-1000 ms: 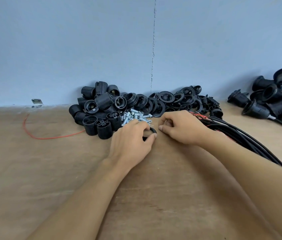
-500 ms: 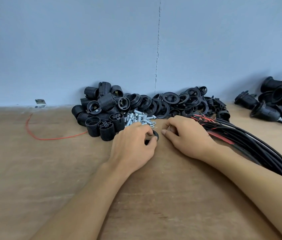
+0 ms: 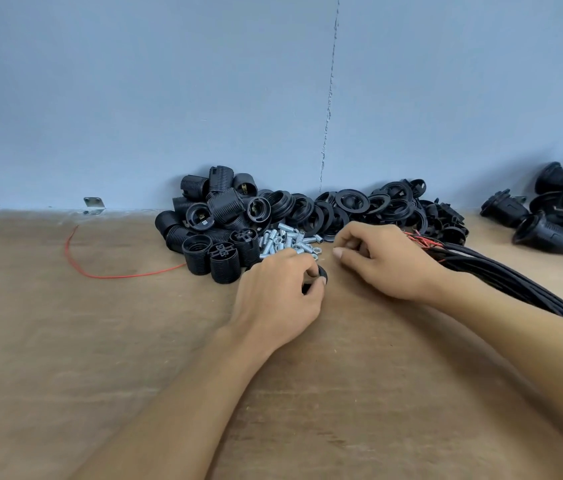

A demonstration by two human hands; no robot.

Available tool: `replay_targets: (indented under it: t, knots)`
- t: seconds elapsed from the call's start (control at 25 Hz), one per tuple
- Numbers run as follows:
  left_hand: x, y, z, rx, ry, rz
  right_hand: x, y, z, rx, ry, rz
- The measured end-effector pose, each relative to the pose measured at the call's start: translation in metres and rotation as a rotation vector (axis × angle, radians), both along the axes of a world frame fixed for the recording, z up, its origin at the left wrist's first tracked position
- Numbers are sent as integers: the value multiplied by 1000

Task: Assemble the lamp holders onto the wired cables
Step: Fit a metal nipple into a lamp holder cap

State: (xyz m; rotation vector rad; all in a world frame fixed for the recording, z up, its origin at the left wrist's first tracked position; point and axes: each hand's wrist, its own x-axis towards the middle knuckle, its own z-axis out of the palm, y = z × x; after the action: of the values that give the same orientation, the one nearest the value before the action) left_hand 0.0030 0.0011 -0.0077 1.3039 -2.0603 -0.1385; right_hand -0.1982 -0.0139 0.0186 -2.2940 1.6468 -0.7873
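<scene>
The left hand (image 3: 278, 292) has fingers and thumb curled round a small black plastic part (image 3: 321, 271), pinched at the fingertips just above the brown wooden tabletop (image 3: 100, 341). The fingers hide most of the part, so its type is unclear. The right hand (image 3: 385, 261) lies just beside the left, fingers curled under, index tip toward the part. Whether it holds anything cannot be told.

Stock noted:
- A heap of black ribbed plastic lamp-holder bodies (image 3: 217, 230) sits against the blue wall (image 3: 169, 98), left of the hands.
- A heap of black plastic collar rings (image 3: 359, 206) lies behind the hands.
- A scatter of short silver threaded metal tubes (image 3: 283, 239) lies between the heaps, just ahead of the left hand.
- A bundle of black sheathed cables with red stripped ends (image 3: 501, 275) runs from beside the right wrist to the right edge.
- A group of black holders already on cable (image 3: 546, 216) sits at the far right.

Handling, as judged:
- The plastic bodies look light and rigid. The ribbed outer wall should give good purchase, so they are better held there than by the thin rim.
- The metal tubes look small and smooth and are likely to roll. They call for a fingertip pinch.
- The cables look limp and are best held close behind the stripped end. The red strands look fine and easily splayed.
</scene>
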Motion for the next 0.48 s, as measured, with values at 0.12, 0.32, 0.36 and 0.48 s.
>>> replay_targets:
  t: [0.12,0.32,0.36,0.48]
  knots:
    - [-1,2,1,11,3,7,21,-1,-7,-51,-48,-150]
    - [2,4,2,39,5,3,41,1,-9,-37,-84,-178]
    - [2,5,2,41,2,-1,42,3,-9,-31,-45,-171]
    - [3,6,3,45,16,-3,43,10,-12,-17,60,-152]
